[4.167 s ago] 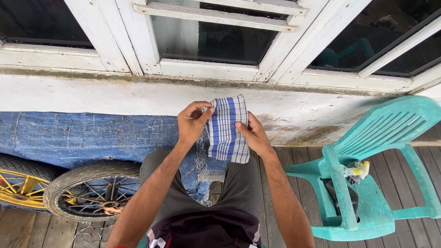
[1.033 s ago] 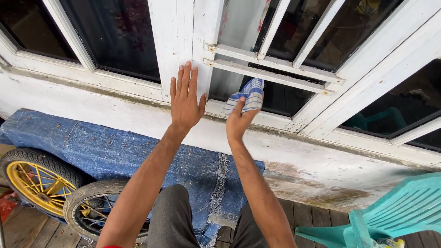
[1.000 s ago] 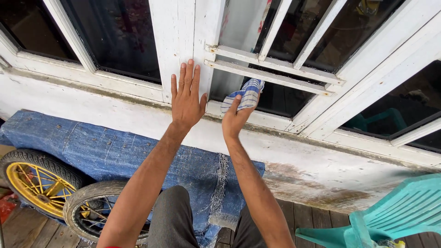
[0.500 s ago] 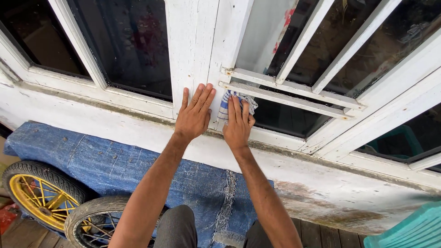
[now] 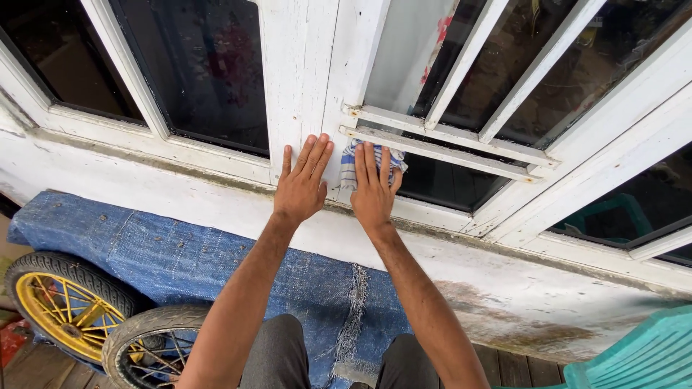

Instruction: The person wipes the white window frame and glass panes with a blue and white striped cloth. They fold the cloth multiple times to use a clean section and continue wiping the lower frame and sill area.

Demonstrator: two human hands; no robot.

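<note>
Cloth (image 5: 353,160), blue-and-white checked, sits pinned flat against the white window frame (image 5: 303,79) under my right hand (image 5: 373,189), fingers spread over it. I judge it light, soft and limp, best gripped by bunching an edge. My left hand (image 5: 301,184) rests open and empty, just beside it. No packages, labels or signs visible.
</note>
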